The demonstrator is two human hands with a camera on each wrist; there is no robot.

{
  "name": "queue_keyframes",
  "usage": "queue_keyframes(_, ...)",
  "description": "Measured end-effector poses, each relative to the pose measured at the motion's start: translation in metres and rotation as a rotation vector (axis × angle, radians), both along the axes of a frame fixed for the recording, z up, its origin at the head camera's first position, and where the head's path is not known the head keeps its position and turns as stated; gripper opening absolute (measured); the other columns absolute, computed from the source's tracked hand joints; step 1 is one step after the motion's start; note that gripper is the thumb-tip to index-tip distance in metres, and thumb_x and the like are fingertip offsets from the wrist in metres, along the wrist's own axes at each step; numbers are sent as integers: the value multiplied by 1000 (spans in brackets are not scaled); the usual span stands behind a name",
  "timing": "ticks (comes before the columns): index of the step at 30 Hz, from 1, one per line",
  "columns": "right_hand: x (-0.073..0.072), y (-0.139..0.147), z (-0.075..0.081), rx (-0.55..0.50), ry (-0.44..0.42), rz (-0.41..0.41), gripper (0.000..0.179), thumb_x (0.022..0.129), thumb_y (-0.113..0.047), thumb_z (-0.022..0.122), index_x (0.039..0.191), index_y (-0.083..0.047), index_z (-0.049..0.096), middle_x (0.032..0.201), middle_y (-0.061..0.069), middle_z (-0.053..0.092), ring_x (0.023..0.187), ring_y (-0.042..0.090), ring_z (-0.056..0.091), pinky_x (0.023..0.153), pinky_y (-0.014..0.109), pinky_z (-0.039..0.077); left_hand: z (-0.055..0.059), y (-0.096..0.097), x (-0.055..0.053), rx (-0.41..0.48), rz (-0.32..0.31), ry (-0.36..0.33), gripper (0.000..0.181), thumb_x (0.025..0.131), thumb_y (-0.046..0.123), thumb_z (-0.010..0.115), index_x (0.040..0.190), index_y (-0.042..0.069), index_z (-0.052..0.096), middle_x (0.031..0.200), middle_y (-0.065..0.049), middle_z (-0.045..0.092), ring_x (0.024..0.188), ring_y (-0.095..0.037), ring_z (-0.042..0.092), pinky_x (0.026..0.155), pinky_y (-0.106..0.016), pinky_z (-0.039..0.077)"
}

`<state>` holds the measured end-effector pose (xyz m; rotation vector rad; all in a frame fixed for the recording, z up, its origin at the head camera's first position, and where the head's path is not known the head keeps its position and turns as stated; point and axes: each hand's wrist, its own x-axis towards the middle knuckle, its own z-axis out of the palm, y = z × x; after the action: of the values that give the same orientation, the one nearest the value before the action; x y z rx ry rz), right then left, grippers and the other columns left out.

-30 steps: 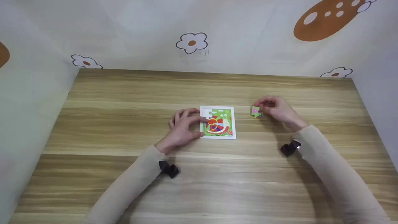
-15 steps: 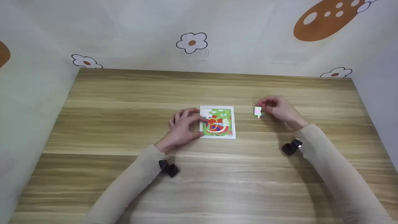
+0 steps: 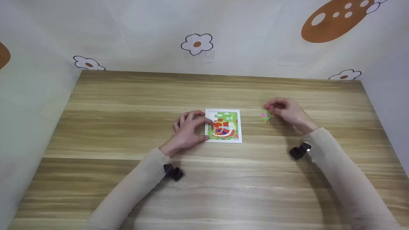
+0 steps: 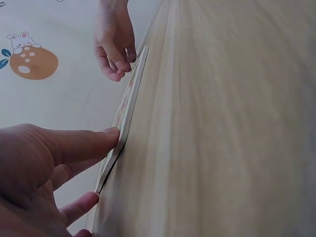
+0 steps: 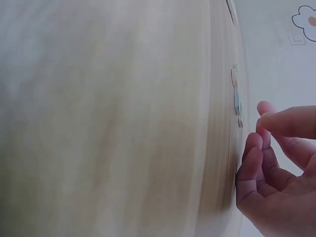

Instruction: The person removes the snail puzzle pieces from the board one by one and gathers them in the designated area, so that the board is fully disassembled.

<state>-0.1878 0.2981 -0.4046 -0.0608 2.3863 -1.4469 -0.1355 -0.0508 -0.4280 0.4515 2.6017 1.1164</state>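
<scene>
A square jigsaw puzzle (image 3: 228, 126) with a snail picture lies in a white frame at mid-table; a white gap shows at its upper left. My left hand (image 3: 188, 131) holds the frame's left side, the index finger reaching over the picture and the thumb at the near corner. Further right lie loose jigsaw pieces (image 3: 265, 115), green with pink, partly overlapping; their number is unclear. Beside them is my right hand (image 3: 286, 111), its fingers loosely bent. In the right wrist view a small gap separates the fingertips from the pieces (image 5: 236, 98), and nothing shows between thumb and forefinger.
Both hands are over a wood-grain table (image 3: 204, 185). Behind it rises a pale wall covering (image 3: 143, 38) printed with flowers and orange shapes. A small black camera (image 3: 300, 151) sits at the right wrist, another black camera (image 3: 173, 172) at the left.
The loose piece by my right hand tilted, caught the light, and now appears flat, slightly further right. My right hand shifted a little right. The left hand and puzzle stayed put.
</scene>
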Motion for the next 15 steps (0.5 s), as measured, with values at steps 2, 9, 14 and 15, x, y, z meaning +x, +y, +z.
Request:
queue_keyframes(2,0,-1,-1,-17,-7,-12,24,94,0,55,116,8,60,114,14,62,99,14,55,81,19,44,1,1,-1,-15,-6,2,41,78,16,78,116,24,67,143,-3,35,134,-35,11,98,-60,3)
queue_keyframes(9,0,-11,1,-12,8,5,25,95,-7,58,116,6,61,116,15,62,105,17,55,87,21,42,7,3,-1,-21,-9,-5,38,78,14,77,114,24,67,144,-5,32,133,-36,11,98,-59,4)
queue_keyframes(14,0,-24,4,-38,7,16,24,96,-6,57,116,7,60,115,17,61,97,18,56,81,23,45,10,9,-3,18,-8,-21,34,80,15,76,112,23,68,140,-3,35,127,-33,20,95,-59,8)
queue_keyframes(15,0,-27,5,-51,3,19,25,96,-5,56,116,8,60,114,18,61,93,18,56,78,23,46,10,10,-3,25,-11,-28,34,80,15,76,112,23,68,138,-3,36,125,-32,22,95,-58,9)
